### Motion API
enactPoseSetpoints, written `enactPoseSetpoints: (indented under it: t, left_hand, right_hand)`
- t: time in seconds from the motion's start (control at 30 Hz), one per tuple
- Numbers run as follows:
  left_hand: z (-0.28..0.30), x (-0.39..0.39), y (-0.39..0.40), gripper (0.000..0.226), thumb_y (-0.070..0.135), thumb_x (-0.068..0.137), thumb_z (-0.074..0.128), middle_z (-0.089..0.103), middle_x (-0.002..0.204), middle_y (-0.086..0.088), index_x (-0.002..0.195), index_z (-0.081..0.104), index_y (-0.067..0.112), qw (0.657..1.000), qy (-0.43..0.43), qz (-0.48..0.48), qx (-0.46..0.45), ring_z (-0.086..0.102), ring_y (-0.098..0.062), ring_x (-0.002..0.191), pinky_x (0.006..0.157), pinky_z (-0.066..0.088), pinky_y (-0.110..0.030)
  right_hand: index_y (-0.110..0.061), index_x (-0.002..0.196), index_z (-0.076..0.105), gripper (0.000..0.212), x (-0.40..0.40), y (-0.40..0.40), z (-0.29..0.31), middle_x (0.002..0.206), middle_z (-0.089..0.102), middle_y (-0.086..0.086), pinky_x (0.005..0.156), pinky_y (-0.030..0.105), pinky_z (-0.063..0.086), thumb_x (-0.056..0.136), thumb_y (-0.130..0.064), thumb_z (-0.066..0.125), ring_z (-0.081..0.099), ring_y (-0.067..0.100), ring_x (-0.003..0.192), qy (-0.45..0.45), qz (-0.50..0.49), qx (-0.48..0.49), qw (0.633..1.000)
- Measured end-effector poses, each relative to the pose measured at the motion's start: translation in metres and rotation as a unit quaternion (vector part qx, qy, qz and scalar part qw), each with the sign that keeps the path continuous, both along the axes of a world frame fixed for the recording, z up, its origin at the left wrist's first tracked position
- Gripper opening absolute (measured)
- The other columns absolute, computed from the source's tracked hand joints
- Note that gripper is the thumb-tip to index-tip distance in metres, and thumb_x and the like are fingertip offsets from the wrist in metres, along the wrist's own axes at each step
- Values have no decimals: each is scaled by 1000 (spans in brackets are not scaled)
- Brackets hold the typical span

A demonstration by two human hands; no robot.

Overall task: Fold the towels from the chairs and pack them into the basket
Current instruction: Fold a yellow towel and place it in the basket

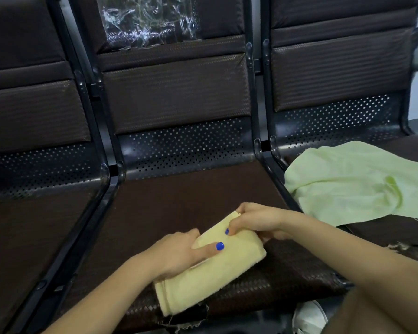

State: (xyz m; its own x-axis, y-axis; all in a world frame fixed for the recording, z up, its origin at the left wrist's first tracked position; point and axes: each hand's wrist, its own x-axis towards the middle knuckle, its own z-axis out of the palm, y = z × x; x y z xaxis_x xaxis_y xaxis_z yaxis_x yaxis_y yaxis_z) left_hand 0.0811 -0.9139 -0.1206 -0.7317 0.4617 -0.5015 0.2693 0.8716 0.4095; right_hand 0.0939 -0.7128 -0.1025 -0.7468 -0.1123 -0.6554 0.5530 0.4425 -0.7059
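Both hands [179,251] gripping folded yellow towel [210,273], thumbs atop

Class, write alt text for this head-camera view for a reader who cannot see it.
Two hands, left and right, grip a folded yellow towel on the middle chair seat. An unfolded green towel lies on the next seat.

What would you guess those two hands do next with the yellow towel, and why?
Probably lift the yellow towel off the middle seat for packing: it already lies folded narrow, the left hand and right hand both grip it, and the green towel waits unfolded. No basket shows.
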Motion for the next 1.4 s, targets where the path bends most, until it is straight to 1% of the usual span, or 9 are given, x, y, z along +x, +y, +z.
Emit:
enactPoseSetpoints:
  t: [0.17, 0.33, 0.57, 0.63, 0.77, 1.07, 1.2, 1.27, 1.4]
  left_hand:
    - [5, 4, 5, 72, 77, 50, 71, 75, 93, -3, 87, 77, 16, 915, -225, 160, 295, 71, -15, 79, 65, 51, -21]
    - [22, 5, 17, 91, 70, 31, 82, 74, 100, -5, 106, 68, 20, 873, -229, 198, 383, 72, -20, 88, 69, 55, -29]
    - [37, 20, 74, 48, 25, 63, 73, 73, 95, -18, 106, 67, 4, 796, -270, 285, 461, 72, -31, 84, 80, 54, -43]
    - [36, 22, 86, 47, 30, 64, 69, 73, 96, -16, 106, 67, 8, 759, -250, 325, 505, 71, -32, 87, 85, 53, -46]
    - [30, 27, 100, 45, 47, 81, 59, 73, 105, 3, 120, 62, 25, 817, -118, 266, 497, 69, -17, 99, 95, 50, -43]
    - [34, 42, 119, 37, 41, 98, 33, 62, 116, 8, 133, 41, 32, 847, -135, 222, 464, 63, -1, 96, 69, 52, -15]
    - [36, 44, 116, 25, 79, 80, 35, 60, 102, 29, 93, 51, 64, 908, -33, 163, 384, 53, -12, 114, 109, 34, -42]
    - [28, 39, 110, 49, 93, 59, 32, 65, 76, 16, 79, 60, 58, 932, 8, 112, 344, 61, -19, 82, 98, 39, -53]
    - [30, 56, 117, 28, 68, 67, 45, 66, 80, 15, 85, 60, 53, 957, -1, 22, 291, 61, -6, 66, 86, 45, -40]
  right_hand:
    - [-28, 114, 44, 52, -2, 1, 6, 114, 54, 1, 75, 31, 50, 74, -32, 77, 57, 19, 102, 127, -74, -34, 989]
    - [-26, 128, 43, 76, -8, 18, 19, 120, 52, 3, 95, 42, 49, 66, -26, 86, 57, 23, 109, 206, -228, -138, 941]
    - [-11, 107, 55, 35, -7, 37, 43, 85, 60, 5, 63, 28, 50, 86, -37, 65, 60, 17, 71, 133, -352, -412, 830]
    - [-12, 104, 60, 40, 0, 36, 49, 82, 63, 6, 66, 29, 52, 84, -46, 62, 62, 20, 72, 95, -290, -401, 864]
    - [-12, 100, 68, 35, 21, 39, 44, 104, 67, 9, 94, 38, 50, 71, -30, 75, 63, 23, 96, 75, -161, -288, 941]
    - [-4, 104, 68, 25, 56, 73, 16, 99, 72, 10, 83, 35, 55, 79, -9, 71, 69, 22, 89, 23, -213, -337, 917]
    - [0, 102, 66, 33, 74, 88, 4, 88, 71, 14, 65, 30, 58, 70, -7, 72, 70, 24, 72, 58, -313, -422, 849]
    - [2, 98, 68, 37, 97, 104, -5, 86, 71, 17, 61, 33, 58, 62, -2, 75, 71, 28, 71, 101, -348, -487, 795]
    - [7, 107, 68, 54, 178, 148, -40, 104, 68, 24, 79, 45, 56, 55, 2, 85, 69, 35, 94, 164, -411, -530, 723]
